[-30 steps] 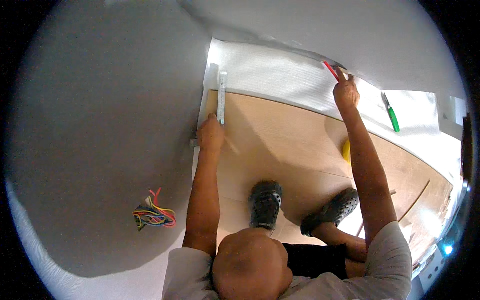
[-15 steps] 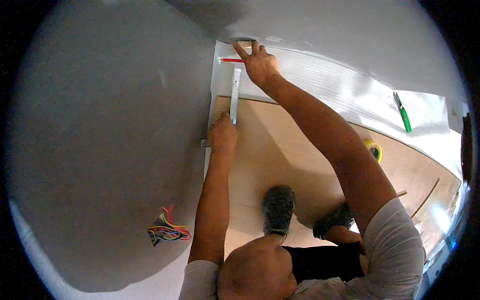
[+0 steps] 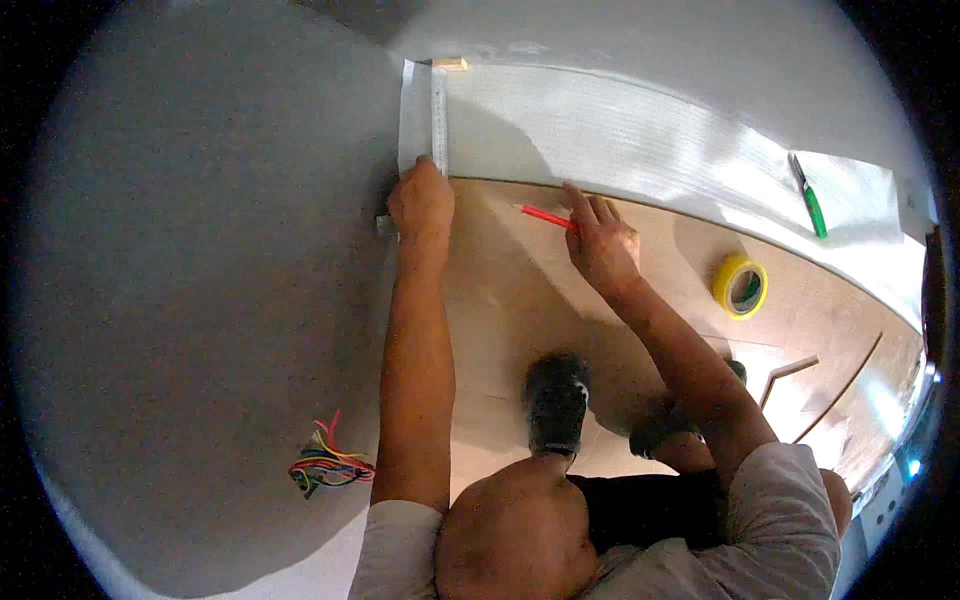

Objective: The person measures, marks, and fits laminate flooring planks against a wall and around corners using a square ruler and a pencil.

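Around the work: one yellow tape roll (image 3: pixel 724 288) on the wood-look boards (image 3: pixel 490 300), one green-handled tool (image 3: pixel 812 207) on white underlay (image 3: pixel 600 130), one bundle of coloured wires (image 3: pixel 330 467) at the left-hand grey wall (image 3: pixel 200 300). In the way on the boards: two dark shoes (image 3: pixel 556 400), one partly hidden by the right forearm (image 3: pixel 695 365). Against the far wall (image 3: pixel 700 45), one small wood block (image 3: pixel 450 64). Pressing one metal ruler (image 3: pixel 439 120), laid across the underlay and reaching up to the block, with a mostly closed left hand (image 3: pixel 422 202). Pinching one red pencil (image 3: pixel 547 217), pointed leftward, in a half-curled right hand (image 3: pixel 606 245) over the boards.
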Demonstrator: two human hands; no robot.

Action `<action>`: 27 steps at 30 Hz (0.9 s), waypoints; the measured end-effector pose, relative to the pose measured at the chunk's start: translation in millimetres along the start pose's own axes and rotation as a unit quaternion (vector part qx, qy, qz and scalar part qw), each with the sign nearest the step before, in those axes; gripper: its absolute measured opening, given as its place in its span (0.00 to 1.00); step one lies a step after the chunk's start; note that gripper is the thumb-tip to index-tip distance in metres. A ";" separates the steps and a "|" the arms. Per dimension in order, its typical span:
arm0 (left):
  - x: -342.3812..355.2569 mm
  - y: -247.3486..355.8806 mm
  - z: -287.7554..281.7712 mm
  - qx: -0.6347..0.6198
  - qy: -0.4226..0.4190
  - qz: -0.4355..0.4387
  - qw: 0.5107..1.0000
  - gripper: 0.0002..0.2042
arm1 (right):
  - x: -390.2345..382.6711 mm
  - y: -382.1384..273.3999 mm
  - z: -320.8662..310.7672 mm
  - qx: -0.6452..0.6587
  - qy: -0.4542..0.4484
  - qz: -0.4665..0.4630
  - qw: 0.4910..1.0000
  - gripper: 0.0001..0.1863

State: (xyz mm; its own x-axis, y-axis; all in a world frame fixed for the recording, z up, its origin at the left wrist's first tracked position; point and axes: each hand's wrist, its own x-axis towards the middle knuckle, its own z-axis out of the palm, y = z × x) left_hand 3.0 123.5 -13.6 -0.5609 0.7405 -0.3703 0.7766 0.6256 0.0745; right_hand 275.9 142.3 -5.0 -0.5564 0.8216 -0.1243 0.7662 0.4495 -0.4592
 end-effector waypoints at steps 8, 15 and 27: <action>25.6 -26.7 -15.1 -0.026 -0.056 0.046 0.997 0.13 | -70.4 26.8 24.2 0.010 0.041 -0.080 0.996 0.29; 30.8 -8.1 -22.5 -0.027 -0.100 0.084 0.991 0.18 | -74.0 34.4 22.6 0.035 0.022 -0.041 0.998 0.30; 23.3 -5.5 -26.0 0.013 -0.085 0.122 0.989 0.24 | -76.4 37.7 26.9 0.049 0.025 -0.041 0.998 0.26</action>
State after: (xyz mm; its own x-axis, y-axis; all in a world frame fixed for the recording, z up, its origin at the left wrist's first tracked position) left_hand -21.8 143.7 1.5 -0.3017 0.8145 -0.4955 0.8909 0.4259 0.1577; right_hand 338.6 87.1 -36.5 -0.5973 0.8010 -0.0391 0.6820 0.4818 -0.5502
